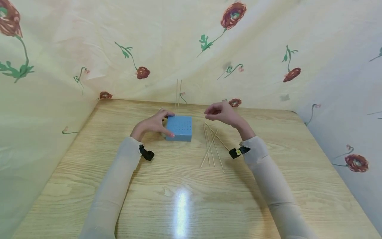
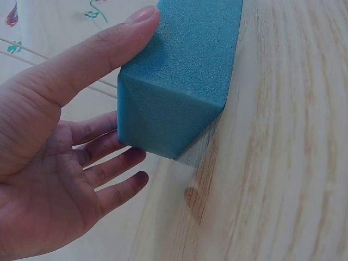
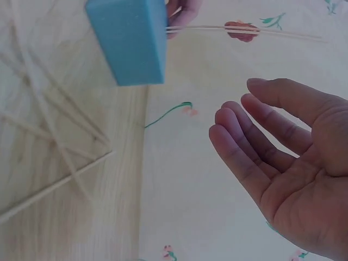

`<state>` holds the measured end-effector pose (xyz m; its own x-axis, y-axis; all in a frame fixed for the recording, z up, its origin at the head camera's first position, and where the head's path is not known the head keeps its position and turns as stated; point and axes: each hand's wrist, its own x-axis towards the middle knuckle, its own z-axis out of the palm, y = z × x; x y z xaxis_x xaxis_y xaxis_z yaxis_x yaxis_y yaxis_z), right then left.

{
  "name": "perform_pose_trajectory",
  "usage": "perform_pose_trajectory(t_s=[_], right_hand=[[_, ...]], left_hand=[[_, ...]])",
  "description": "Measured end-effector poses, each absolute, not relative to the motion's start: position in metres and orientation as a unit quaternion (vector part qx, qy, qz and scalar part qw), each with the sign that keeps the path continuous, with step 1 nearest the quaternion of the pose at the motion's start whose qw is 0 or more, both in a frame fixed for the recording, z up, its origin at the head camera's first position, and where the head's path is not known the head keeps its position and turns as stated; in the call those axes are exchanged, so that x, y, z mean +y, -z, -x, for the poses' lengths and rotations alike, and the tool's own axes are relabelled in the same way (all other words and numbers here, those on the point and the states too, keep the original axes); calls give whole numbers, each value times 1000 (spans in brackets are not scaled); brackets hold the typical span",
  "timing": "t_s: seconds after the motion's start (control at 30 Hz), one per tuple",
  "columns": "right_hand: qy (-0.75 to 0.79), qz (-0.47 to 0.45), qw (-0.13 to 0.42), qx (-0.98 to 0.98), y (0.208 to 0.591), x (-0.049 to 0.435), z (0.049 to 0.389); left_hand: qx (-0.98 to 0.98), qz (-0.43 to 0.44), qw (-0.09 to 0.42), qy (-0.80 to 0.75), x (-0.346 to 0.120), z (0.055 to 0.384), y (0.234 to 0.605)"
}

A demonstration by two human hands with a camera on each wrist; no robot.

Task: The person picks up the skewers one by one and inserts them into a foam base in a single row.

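A blue foam block (image 1: 179,127) with rows of small holes in its top sits on the table. My left hand (image 1: 153,123) grips it from the left, thumb along the near face and fingers at the far side; the thumb (image 2: 119,41) lies on the foam in the left wrist view. Two thin wooden sticks (image 1: 178,96) stand upright out of the block's far edge. To the right of the block, my right hand (image 1: 222,113) hovers above the table with loosely bent fingers and holds nothing; its palm (image 3: 304,196) shows bare in the right wrist view.
Several loose wooden sticks (image 1: 213,149) lie crossed on the table between the block and my right forearm. The wood-grain table (image 1: 155,199) ends at the back and sides against a flowered cloth (image 1: 167,43).
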<state>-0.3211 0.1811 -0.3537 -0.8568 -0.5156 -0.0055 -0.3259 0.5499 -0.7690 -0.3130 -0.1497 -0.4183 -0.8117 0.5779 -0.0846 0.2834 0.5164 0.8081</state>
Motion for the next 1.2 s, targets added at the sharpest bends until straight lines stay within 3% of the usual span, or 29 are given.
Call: perform_pose_trajectory(t_s=[0.37, 1.2], right_hand=[[341, 275, 181, 880, 373, 199, 306], [284, 234, 166, 915, 412, 229, 306]], left_hand=[[852, -256, 176, -421, -150, 312, 418], [856, -258, 175, -413, -151, 313, 420]])
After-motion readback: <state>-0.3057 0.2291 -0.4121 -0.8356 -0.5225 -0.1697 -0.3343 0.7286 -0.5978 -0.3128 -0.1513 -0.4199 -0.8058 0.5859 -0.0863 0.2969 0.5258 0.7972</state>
